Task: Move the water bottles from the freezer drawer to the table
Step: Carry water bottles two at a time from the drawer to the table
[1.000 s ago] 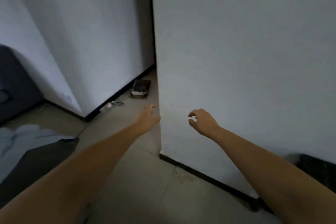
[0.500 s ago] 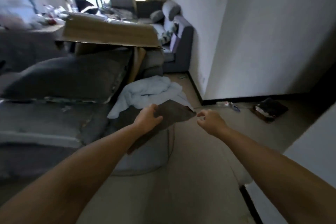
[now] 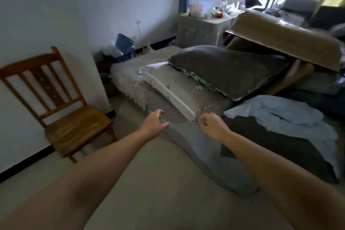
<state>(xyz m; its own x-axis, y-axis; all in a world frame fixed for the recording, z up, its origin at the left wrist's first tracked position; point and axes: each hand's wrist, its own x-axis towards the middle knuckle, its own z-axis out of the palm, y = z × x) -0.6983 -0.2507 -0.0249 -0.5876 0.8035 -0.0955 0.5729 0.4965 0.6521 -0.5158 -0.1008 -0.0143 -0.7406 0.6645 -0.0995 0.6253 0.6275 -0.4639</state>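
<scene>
A: Hands status? We have both arms stretched forward over the floor (image 3: pixel 149 183).

B: Left hand (image 3: pixel 154 124) holds nothing, fingers loosely curled. Right hand (image 3: pixel 211 125) the same, loose curl, nothing in it. The two are near each other, not touching.

A: Water bottles? Freezer drawer?

B: We see neither. Only a far cabinet (image 3: pixel 201 30) by the window, cluttered with small items too blurred to identify.

A: What else is in front of us?

B: Wooden chair (image 3: pixel 61 110) against the left wall. Low bed (image 3: pixel 134 82) ahead with a dark cushion (image 3: pixel 229 71) on it, cardboard sheet (image 3: pixel 285 39) leaning over that, pale blue cloth (image 3: pixel 280 115) on the right.
</scene>
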